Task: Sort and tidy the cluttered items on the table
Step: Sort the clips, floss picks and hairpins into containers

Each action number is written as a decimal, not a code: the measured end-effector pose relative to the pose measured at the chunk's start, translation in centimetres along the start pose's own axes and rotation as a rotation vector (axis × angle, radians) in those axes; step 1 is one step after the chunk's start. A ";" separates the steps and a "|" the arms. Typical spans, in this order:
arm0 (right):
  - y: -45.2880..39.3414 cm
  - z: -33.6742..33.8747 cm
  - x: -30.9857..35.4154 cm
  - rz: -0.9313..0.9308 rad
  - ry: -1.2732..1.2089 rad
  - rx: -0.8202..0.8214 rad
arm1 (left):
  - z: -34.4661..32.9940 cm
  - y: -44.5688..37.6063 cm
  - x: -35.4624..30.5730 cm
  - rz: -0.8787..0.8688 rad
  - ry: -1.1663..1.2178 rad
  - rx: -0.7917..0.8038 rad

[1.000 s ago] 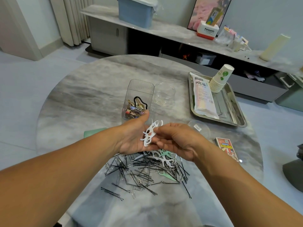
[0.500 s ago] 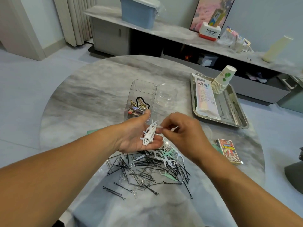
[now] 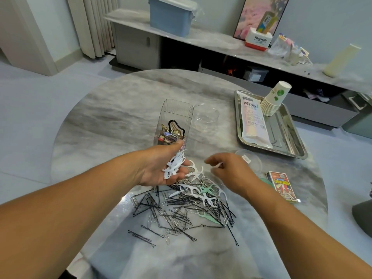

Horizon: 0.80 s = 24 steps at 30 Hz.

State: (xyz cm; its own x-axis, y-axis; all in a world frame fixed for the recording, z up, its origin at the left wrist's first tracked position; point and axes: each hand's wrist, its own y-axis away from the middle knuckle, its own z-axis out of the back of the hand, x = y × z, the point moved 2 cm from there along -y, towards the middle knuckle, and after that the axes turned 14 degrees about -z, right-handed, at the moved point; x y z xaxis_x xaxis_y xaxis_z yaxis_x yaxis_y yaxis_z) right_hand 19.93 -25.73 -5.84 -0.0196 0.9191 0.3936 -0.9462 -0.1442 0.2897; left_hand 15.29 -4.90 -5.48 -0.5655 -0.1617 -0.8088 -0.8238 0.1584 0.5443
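1. At the near middle of the round marble table (image 3: 124,117), a mixed pile lies: black bobby pins (image 3: 181,216), silver paper clips (image 3: 151,217), white floss picks (image 3: 201,193) and a couple of green floss picks (image 3: 208,217).
2. Left hand (image 3: 159,170): palm up, just above the far-left edge of the pile, fingers curled round a bundle of white floss picks (image 3: 174,165); thumb pins the bundle from above. Bundle's long axis runs roughly near-left to far-right.
3. Right hand (image 3: 227,172): hovers to the right of the bundle, fingertips pinching a single white pick (image 3: 218,165). Small and partly hidden; its handle end appears to point left, toward the left palm.
4. Key relation: the single pick lies right of the bundle, near it but apart, at about the same height. Judgement: next move is a short leftward transfer into the left palm, aligning the pick with the bundle's axis.
5. Remaining loose picks sit directly below and between both hands; the right hand is nearer to them.
6. Open room: bare tabletop left of the pile. Far side holds a clear ribbed container (image 3: 175,121) with hair clips and a clear round tub (image 3: 206,116); the steel tray (image 3: 289,141) and a card box (image 3: 281,186) crowd the right.
7. Risk (judgement): bobby pins tangle with the picks; a lifted pick may drag pins along.
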 end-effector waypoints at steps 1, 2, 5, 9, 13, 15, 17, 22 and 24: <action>-0.1 -0.6 -0.4 0.016 0.061 0.069 | 0.2 0.0 0.1 0.002 -0.035 -0.006; -0.4 -1.1 -0.6 0.034 0.090 0.115 | 0.4 0.1 0.2 0.006 -0.062 -0.010; -1.2 -2.0 -0.1 0.056 0.038 0.144 | 0.8 0.2 0.2 0.021 -0.113 -0.023; -1.9 -3.5 1.1 0.056 0.072 0.111 | 1.1 0.1 0.3 0.032 -0.123 -0.023; -2.2 -3.9 1.6 0.001 0.065 0.083 | 1.1 -0.1 0.5 0.043 -0.102 -0.014; -2.2 -3.7 1.7 -0.031 0.055 0.109 | 1.2 -0.2 0.6 0.049 -0.061 -0.002; -2.0 -3.3 1.8 -0.042 0.073 0.133 | 1.2 -0.3 0.7 0.055 -0.023 0.013; -1.1 -0.7 1.6 -0.076 -0.002 0.129 | 1.1 -0.7 0.8 0.066 0.055 0.043; -0.8 0.8 1.3 -0.099 -0.028 0.103 | 1.0 -0.9 0.8 0.067 0.094 0.050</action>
State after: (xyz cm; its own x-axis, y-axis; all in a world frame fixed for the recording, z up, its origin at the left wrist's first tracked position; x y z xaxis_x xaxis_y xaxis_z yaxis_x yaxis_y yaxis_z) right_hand 20.91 -24.67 -4.87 0.0828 0.9202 0.3826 -0.9047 -0.0916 0.4161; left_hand 15.57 -4.17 -6.85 -0.6221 -0.2390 -0.7455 -0.7825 0.2201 0.5824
